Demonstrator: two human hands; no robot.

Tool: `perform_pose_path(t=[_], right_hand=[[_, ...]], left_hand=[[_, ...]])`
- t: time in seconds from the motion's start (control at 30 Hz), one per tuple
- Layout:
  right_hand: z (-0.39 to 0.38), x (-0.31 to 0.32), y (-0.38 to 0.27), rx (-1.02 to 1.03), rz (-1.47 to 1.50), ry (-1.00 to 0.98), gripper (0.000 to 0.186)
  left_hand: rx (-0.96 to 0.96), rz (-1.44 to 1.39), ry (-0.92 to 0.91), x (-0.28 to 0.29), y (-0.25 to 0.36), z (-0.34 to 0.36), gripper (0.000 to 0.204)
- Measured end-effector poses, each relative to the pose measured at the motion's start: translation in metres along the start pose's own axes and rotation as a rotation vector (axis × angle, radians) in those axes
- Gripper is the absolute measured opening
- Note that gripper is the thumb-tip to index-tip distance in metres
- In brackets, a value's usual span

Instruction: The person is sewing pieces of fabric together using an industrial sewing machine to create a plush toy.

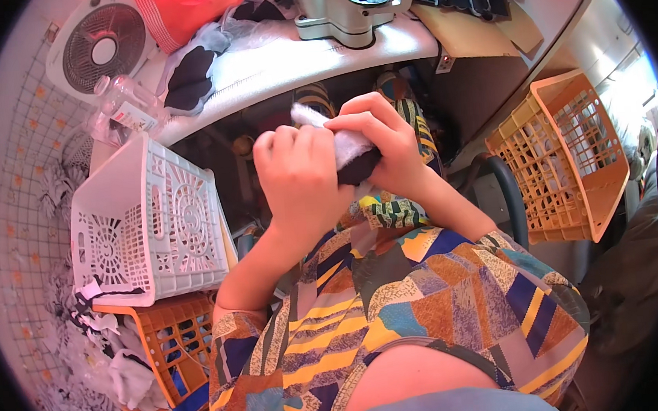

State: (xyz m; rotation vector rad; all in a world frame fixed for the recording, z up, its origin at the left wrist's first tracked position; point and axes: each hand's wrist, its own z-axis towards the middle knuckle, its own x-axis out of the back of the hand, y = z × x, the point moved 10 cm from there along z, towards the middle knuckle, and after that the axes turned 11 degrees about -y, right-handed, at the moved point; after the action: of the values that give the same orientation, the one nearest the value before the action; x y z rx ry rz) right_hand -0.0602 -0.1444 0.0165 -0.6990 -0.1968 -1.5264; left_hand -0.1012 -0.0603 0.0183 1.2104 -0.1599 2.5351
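Observation:
In front of my chest, both hands hold a small piece of fabric [352, 147], fluffy and whitish on one side and black on the other. My left hand [295, 170] has its fingers curled round the near-left part of the piece, back of the hand facing up. On the other side, my right hand [385, 138] grips it with bent fingers over the top. A fluffy white end sticks up between the hands. The fingertips of the left hand are hidden behind the fabric.
Ahead is a white worktable [260, 66] bearing a pale machine [344, 24] with round discs, dark fabric pieces [190, 78] and a red bag [182, 15]. A fan [101, 50] and clear bottle [127, 101] stand left. White [186, 207] and orange crates [560, 161] flank me.

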Motion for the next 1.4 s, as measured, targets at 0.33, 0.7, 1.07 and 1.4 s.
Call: perform_pose_path(t=[0.33,0.7,1.07,1.4], right_hand=[[-0.004,0.008,0.029,-0.091,0.03,0.197,0.02],[-0.03,-0.082,0.058,-0.598,1.612,-0.141,0.08],[-0.032,-0.024,0.106,-0.525,0.455,0.14,0.04],[-0.002,-0.015,0.025,-0.052,-0.081,-0.111,0.045]], left_hand=[[-0.143,-0.127,0.01,-0.011,0.031,-0.003,0.026],[0.057,-0.232,-0.115,-0.054,-0.051,0.009,0.037],[0.06,-0.068,-0.111,-0.047,-0.025,0.006,0.028],[-0.061,0.081,0.202,-0.031,-0.012,-0.003,0.026]])
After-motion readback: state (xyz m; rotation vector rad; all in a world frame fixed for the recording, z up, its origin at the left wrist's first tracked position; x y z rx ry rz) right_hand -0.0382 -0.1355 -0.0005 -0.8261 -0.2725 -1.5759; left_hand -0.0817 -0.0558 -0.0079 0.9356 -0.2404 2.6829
